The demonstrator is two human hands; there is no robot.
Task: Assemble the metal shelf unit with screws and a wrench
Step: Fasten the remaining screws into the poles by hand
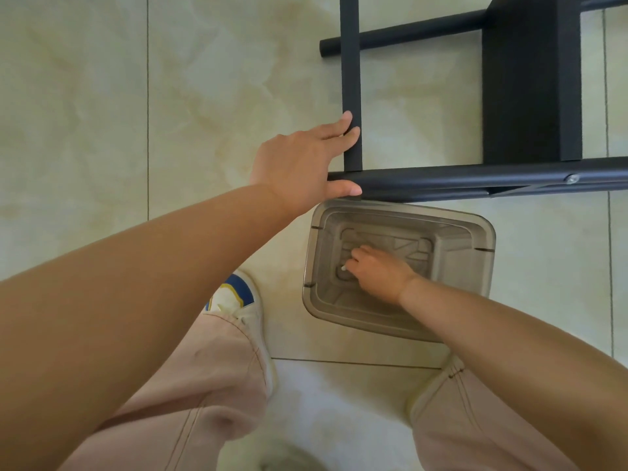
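Nearest us, our right hand reaches down into the clear plastic bin on the floor, fingers curled and pinching a small pale piece, likely a screw; it is too small to be sure. Just beyond, our left hand steadies the black metal shelf frame, thumb under the near bar, fingers laid along an upright. One bolt already sits in that bar. We judge the frame partly joined, with more screws still to fit. We see no wrench.
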